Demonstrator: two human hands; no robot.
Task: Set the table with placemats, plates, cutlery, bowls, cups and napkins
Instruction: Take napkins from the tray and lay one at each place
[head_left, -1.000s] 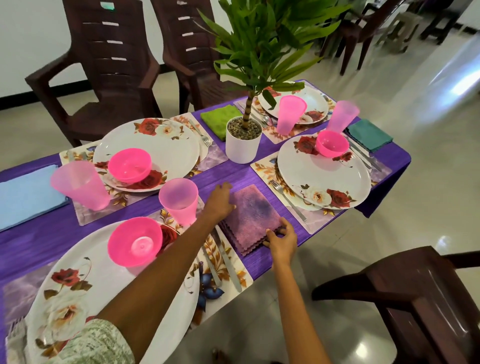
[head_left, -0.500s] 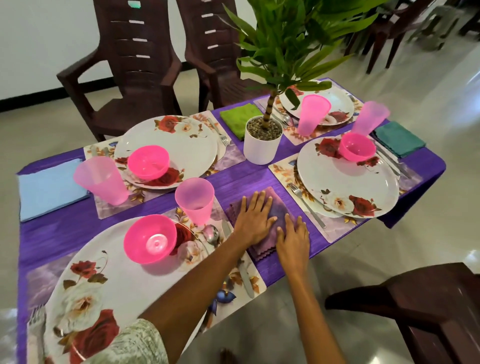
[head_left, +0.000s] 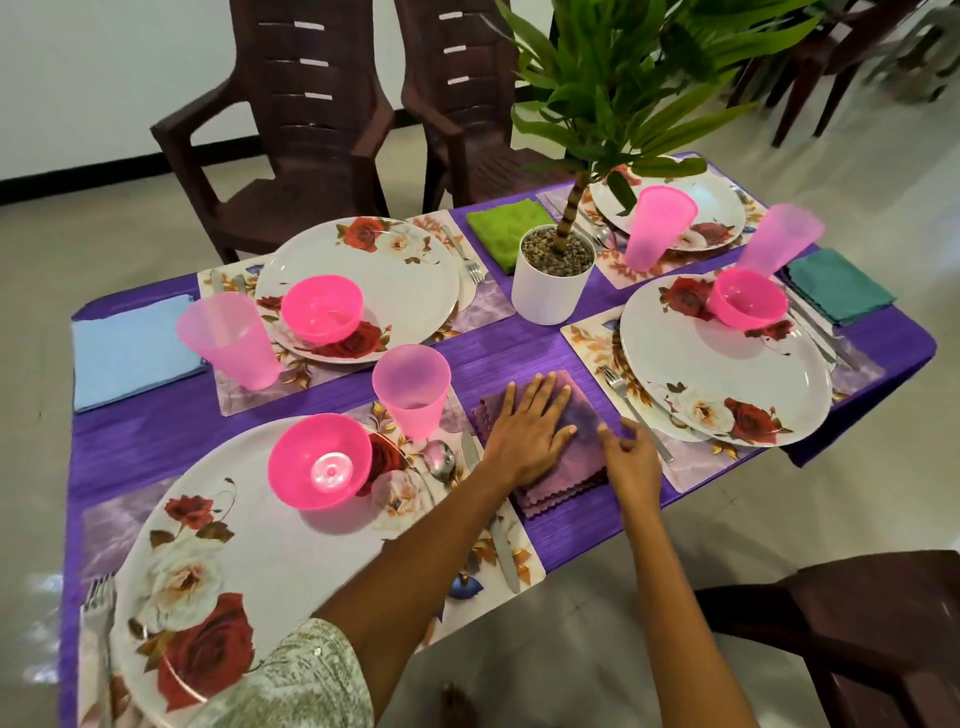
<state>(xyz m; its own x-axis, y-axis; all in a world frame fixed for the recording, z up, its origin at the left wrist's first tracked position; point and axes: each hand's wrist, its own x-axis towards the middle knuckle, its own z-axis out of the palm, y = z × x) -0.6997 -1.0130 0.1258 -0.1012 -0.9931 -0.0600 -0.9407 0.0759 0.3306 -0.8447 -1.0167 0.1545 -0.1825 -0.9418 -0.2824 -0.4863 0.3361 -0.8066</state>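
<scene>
The left hand (head_left: 530, 431) lies flat on the purple napkin (head_left: 584, 436), fingers straight and spread, pressing the folded cloth down and gripping nothing. The right hand (head_left: 631, 462) sits at the napkin's right edge with its fingers loosely bent and released; whether the fingertips actually touch the cloth, I cannot tell. The napkin rests on the purple tablecloth (head_left: 519, 353), between the near placemat (head_left: 498, 566) and the right-hand placemat (head_left: 597, 338), just beside a knife (head_left: 496, 525) and spoon (head_left: 439, 460).

The table stands on a pale glossy floor, with a white potted plant (head_left: 553, 275) near its middle and dark brown plastic chairs (head_left: 296, 114) around it: two at the far side, one at the near right, more in the background.

I count four floral plates, four placemats, four pink cups and three pink bowls in sight. There are four napkins: this purple one, a light blue (head_left: 130, 353), a green (head_left: 506, 228) and a teal (head_left: 836, 286). Forks show beside several plates.
</scene>
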